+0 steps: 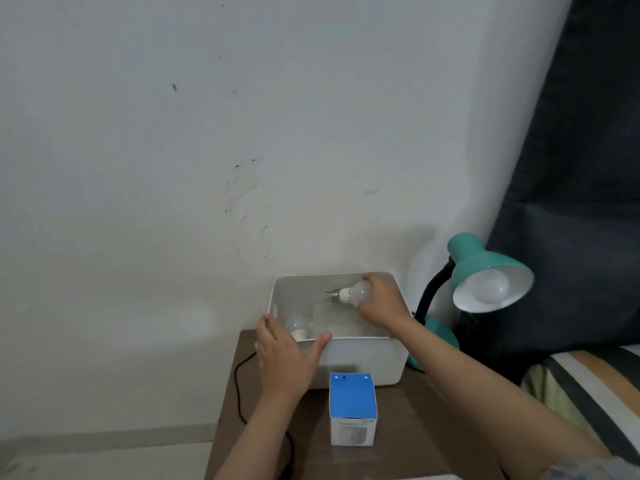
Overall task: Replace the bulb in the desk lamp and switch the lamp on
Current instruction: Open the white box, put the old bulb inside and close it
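Observation:
A white plastic bin (363, 355) stands on a small brown table (408, 427). My right hand (381, 303) reaches into the bin and grips a white bulb (349, 294) by its glass, screw base pointing left. My left hand (284, 358) rests on the bin's front left rim, thumb over the edge. A second bulb (297, 325) lies in the bin's left corner, partly hidden by that hand. To the right stands a teal desk lamp (481, 268) with a bulb (491, 287) seated in its shade, unlit.
A blue and white bulb box (352, 408) stands in front of the bin. A black cord (239, 386) runs off the table's left edge. A dark headboard (571, 168) and a striped bed (588, 386) lie to the right. The white wall is close behind.

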The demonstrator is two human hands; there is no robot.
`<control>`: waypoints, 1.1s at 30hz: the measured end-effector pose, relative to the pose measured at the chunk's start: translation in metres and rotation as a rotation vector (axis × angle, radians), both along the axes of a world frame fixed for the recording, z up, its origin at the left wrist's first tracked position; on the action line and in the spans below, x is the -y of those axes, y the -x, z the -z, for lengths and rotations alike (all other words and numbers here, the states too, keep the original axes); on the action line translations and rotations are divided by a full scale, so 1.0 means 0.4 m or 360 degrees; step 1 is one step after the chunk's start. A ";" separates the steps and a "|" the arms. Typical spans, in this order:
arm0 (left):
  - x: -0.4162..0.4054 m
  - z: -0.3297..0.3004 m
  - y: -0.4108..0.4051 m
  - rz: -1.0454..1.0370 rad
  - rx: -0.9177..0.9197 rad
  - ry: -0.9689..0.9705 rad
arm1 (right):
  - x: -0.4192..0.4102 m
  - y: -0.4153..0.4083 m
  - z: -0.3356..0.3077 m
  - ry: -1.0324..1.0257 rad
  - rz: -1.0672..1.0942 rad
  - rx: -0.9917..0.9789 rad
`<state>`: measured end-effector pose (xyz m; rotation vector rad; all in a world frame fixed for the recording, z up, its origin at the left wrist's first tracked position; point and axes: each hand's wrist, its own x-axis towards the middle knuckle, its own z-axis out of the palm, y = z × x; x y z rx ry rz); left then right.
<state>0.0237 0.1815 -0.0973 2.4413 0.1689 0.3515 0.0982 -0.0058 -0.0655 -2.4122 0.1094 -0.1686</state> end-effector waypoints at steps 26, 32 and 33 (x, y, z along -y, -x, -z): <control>0.037 -0.017 0.288 0.0069 0.0112 0.0539 | 0.044 0.528 0.009 -0.0127 -0.0214 0.0054; 0.003 0.121 0.509 0.0132 -0.0095 0.0413 | 0.097 0.718 0.142 0.0257 -0.0240 -0.0282; -0.004 0.140 0.542 0.0127 -0.0175 0.0376 | 0.103 0.746 0.162 0.0294 -0.0215 -0.0336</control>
